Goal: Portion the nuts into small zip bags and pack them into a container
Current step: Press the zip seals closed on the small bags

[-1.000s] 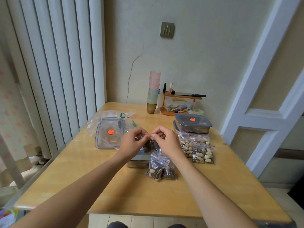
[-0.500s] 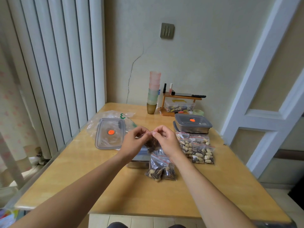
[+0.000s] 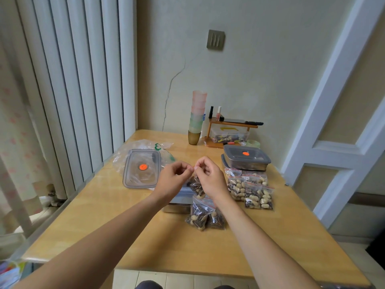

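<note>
Fingertips (image 3: pixel 192 168) of both the left hand (image 3: pixel 174 180) and right hand (image 3: pixel 210 178) pinch the zip bag (image 3: pixel 196 185) strip over the table's (image 3: pixel 104 215) middle, so it's probably the sealing step, and next it goes with the filled bags (image 3: pixel 250 190) at 3 o'clock.

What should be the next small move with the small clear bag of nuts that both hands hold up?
Probably set the small clear zip bag of nuts down with the filled bags lying nearest the person. The left hand and right hand pinch its red-striped top together, so the seal looks nearly done.
</note>
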Motion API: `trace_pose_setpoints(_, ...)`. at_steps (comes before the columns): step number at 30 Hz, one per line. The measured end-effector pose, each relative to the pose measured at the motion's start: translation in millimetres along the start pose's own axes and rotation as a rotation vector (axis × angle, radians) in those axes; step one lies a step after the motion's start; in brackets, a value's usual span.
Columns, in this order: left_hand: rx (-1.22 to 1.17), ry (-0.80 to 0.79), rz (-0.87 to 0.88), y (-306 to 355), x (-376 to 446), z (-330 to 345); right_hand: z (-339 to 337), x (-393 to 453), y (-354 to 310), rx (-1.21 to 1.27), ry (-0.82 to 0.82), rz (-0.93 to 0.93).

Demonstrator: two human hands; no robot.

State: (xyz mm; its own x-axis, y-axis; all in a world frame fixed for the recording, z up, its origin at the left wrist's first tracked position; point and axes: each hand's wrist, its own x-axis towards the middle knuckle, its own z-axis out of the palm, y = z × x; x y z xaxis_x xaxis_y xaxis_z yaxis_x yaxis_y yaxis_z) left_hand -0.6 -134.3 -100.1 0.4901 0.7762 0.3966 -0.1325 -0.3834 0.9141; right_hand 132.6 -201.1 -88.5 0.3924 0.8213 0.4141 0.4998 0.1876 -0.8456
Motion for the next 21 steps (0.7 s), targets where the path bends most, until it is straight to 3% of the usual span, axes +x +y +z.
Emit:
trace_pose_setpoints(11, 0.079, 0.016, 0.042, -2.8, 0.3, -4.2, -1.1, -0.5, 1.3, -0.017, -0.015, 0.022)
trace_pose_setpoints(16, 0.334, 0.043, 0.108, -2.2, -0.3, -2.6, -0.8, -2.1, -1.4, -0.192, -0.005, -0.080)
trace_pose_setpoints(21, 0.514, -0.008, 0.179, 0.3, 2.0, -4.6, 1.3, -3.1, -0.8, -0.180, -0.002, -0.072)
